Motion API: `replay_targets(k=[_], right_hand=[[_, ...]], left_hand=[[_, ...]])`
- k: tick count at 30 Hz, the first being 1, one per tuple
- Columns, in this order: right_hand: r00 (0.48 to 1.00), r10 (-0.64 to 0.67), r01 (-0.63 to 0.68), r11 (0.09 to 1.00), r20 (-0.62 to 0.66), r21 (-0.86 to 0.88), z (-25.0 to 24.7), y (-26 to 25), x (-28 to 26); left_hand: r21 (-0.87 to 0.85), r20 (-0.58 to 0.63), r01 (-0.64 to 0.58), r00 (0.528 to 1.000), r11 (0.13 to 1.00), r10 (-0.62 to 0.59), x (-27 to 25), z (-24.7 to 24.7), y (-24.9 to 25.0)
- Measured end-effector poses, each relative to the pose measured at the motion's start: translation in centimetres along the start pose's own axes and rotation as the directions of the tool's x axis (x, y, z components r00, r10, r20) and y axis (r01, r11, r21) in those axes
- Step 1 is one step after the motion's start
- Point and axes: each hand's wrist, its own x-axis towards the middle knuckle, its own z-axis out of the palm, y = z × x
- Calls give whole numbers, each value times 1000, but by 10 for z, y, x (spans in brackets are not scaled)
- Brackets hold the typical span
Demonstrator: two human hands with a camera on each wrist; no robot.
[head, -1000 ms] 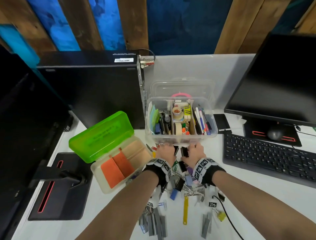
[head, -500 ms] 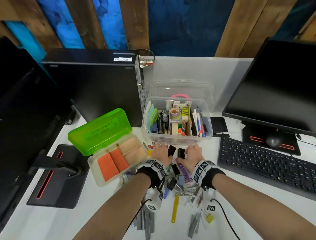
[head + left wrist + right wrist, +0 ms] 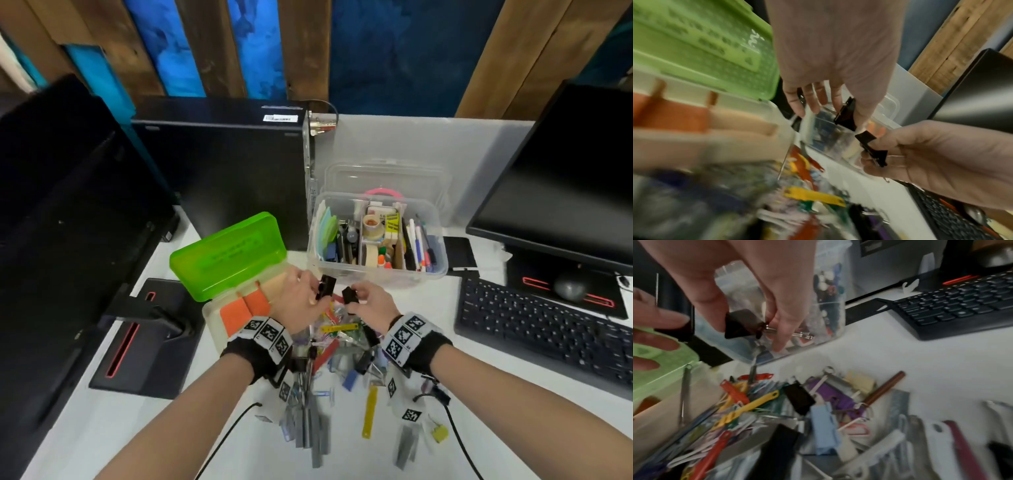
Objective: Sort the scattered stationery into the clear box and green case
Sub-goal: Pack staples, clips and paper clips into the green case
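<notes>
Stationery pile (image 3: 337,363) on white desk (image 3: 239,455); blue-and-wood wall (image 3: 394,54) behind.

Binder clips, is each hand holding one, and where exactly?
Yes. The left hand pinches a black binder clip by its body; the right hand pinches another black clip at its wire handles.

Case (image 3: 226,260) left of box (image 3: 376,274)

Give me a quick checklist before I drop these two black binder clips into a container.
1. Left hand grips its black binder clip: ok.
2. Right hand grips the other binder clip: ok.
3. Green case lid open: ok.
4. Clear box lid off: ok.
5. Free room for clips in the clear box: cannot tell.
6. Scattered pile all sorted: not ok.
</notes>
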Motion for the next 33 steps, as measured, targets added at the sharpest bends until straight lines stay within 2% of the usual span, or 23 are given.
replay_targets(k=[4, 7, 11, 15, 17, 19, 23, 26, 28, 33], right_hand=[[984, -173, 177, 976, 44, -126, 36, -24, -7], [936, -321, 349, 904, 146, -245, 70, -45, -7], [841, -445, 534, 770, 308, -349, 110, -77, -7], [714, -486, 683, 640, 503, -352, 137, -97, -8], [645, -509, 749, 569, 570, -339, 145, -101, -11], [598, -503, 787, 518, 624, -336, 154, -100, -13], [604, -454, 790, 447, 655, -420, 163, -94, -13], [609, -403, 793, 326, 684, -515, 163, -92, -16], [607, -404, 795, 283, 684, -537, 166, -84, -17], [597, -488, 800, 414, 636, -434, 160, -61, -17]], left_hand=[[75, 53, 8, 999, 997, -12, -16, -34, -46], [93, 37, 51, 998, 994, -55, -23, -58, -76], [137, -6, 119, 993, 983, -119, -32, -78, -102], [191, -39, 172, 985, 966, -168, -38, -91, -115], [232, -20, 210, 977, 950, -212, -39, -94, -117], [254, -6, 240, 969, 937, -247, -41, -96, -117], [270, 28, 252, 963, 929, -269, -44, -93, -118], [279, 44, 235, 966, 931, -256, -47, -89, -119], [276, 41, 232, 967, 933, -253, -49, -86, -122], [265, 68, 223, 966, 938, -249, -54, -80, -127]])
